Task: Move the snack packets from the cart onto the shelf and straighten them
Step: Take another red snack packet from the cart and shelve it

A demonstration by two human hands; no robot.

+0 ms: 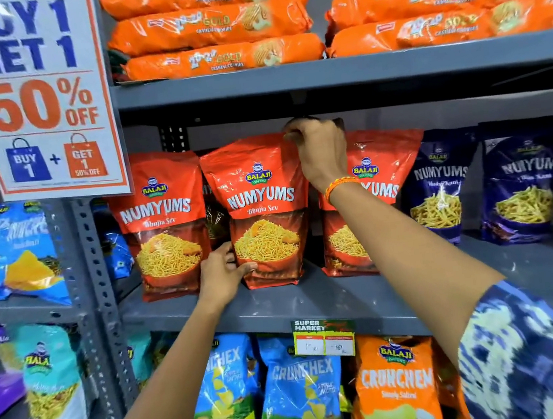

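Three red Numyums Bhujia Sev packets stand upright on the grey middle shelf [313,303]. The middle red packet [263,210] is held by both hands. My left hand [223,272] grips its lower left corner, thumb across the front. My right hand [322,150] pinches its top right corner, just under the shelf above. The left red packet [163,225] stands beside it, touching. The right red packet [378,180] is partly hidden behind my right wrist and forearm. The cart is out of view.
Dark blue Numyums packets [438,187] fill the shelf's right side. Orange cookie packs [213,27] lie stacked on the shelf above. Crunchex bags [299,389] stand below, behind a price tag [324,340]. A "Buy 1 Get 1" sign [38,95] hangs on the left upright.
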